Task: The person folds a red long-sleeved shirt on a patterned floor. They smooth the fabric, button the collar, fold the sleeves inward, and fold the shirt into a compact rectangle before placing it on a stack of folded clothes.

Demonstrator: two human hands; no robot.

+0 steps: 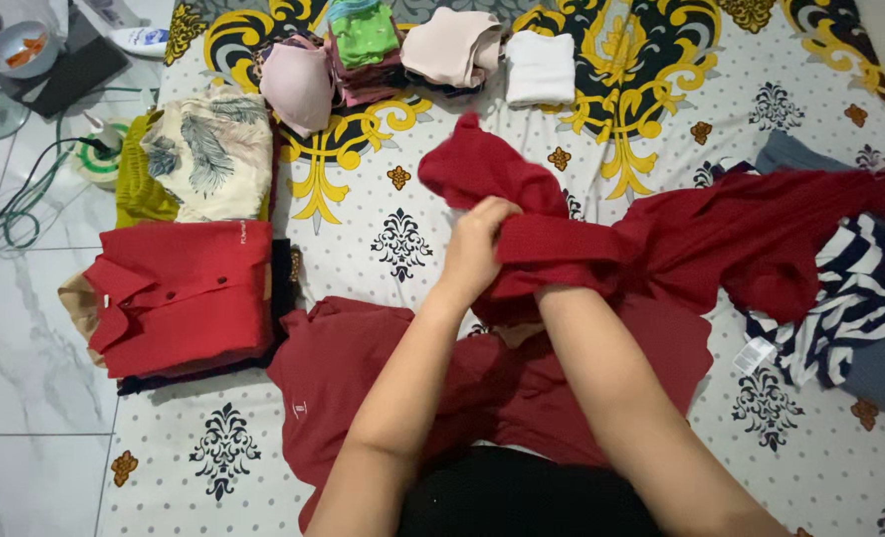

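A dark red garment [721, 234] stretches across the patterned bed sheet [383, 199] from the middle toward the right. My left hand [475, 249] grips its fabric near the centre, fingers closed around a fold. My right hand is buried inside the red cloth; only the forearm [601, 368] shows, so the hand itself is hidden. One end of the garment [477, 164] sticks up behind my left hand. Another dark red piece [363, 368] lies flat under my arms.
Folded clothes line the left: a red collared shirt [179, 293] and a leaf-print top [208, 154] on a green one. Pink, green, beige and white folded piles [539, 65] sit at the back. A striped navy-white garment [860, 298] lies right. Tiled floor with cables [14, 214] at left.
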